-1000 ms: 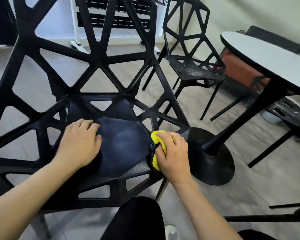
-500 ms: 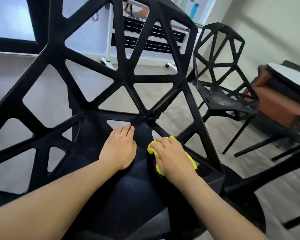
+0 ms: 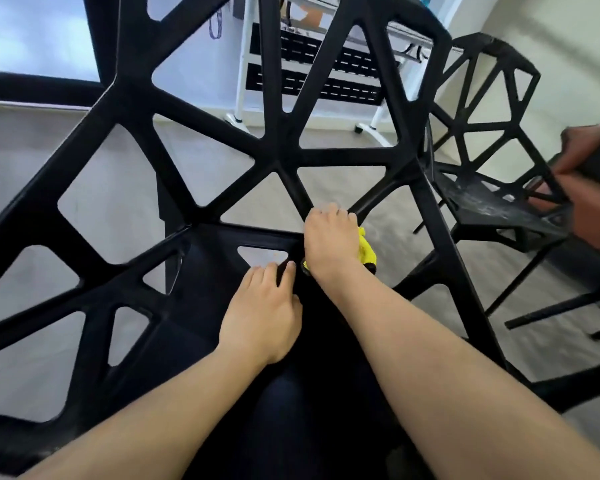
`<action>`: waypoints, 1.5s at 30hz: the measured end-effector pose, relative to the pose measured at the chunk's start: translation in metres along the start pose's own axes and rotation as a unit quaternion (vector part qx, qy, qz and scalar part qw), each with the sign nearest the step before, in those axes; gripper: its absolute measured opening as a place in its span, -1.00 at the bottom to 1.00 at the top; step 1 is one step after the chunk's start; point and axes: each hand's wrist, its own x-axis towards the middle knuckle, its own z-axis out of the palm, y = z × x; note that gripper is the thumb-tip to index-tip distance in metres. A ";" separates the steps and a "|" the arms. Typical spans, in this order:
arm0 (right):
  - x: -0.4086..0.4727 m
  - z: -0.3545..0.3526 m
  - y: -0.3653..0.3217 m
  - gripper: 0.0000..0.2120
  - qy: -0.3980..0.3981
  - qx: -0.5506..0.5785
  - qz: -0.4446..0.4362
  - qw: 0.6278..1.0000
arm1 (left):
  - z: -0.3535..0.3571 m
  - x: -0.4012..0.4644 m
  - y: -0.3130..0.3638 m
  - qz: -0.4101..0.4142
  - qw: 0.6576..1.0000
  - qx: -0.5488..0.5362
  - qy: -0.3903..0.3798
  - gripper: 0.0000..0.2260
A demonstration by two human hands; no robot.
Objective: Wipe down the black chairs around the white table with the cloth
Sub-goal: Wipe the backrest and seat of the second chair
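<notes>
- The right hand [image 3: 328, 242] is curled down over a yellow cloth [image 3: 366, 250], pressing it against the black chair [image 3: 278, 161] where the seat meets the backrest struts; its fingertips lie on a slanting strut.
- Only a bunched strip of the cloth shows, sticking out at the right side of the hand; it looks soft and nubbly.
- The left hand [image 3: 262, 311] lies flat and spread on the seat, palm down, fingers straight and close together, holding nothing; its fingertips reach the edge of a triangular cut-out in the seat.
- The two hands are just beside each other, the left a little nearer the camera.
- The chair is a hard, matte black shell, made of thick bars that join into triangles and odd polygons, with grey floor [image 3: 194, 157] visible through the openings.
- A second black chair [image 3: 492, 202] of the same open lattice shape stands to the right, well apart; its seat looks scuffed with pale marks.
- A reddish-brown padded seat [image 3: 589, 199] sits at the right edge.
- A white-framed rack [image 3: 312, 74] with black slotted panels stands behind, against the wall.
</notes>
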 end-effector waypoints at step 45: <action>-0.009 -0.061 0.119 -0.63 0.294 0.015 0.086 0.952 | 0.004 0.012 0.002 -0.025 1.000 0.009 0.009 -0.46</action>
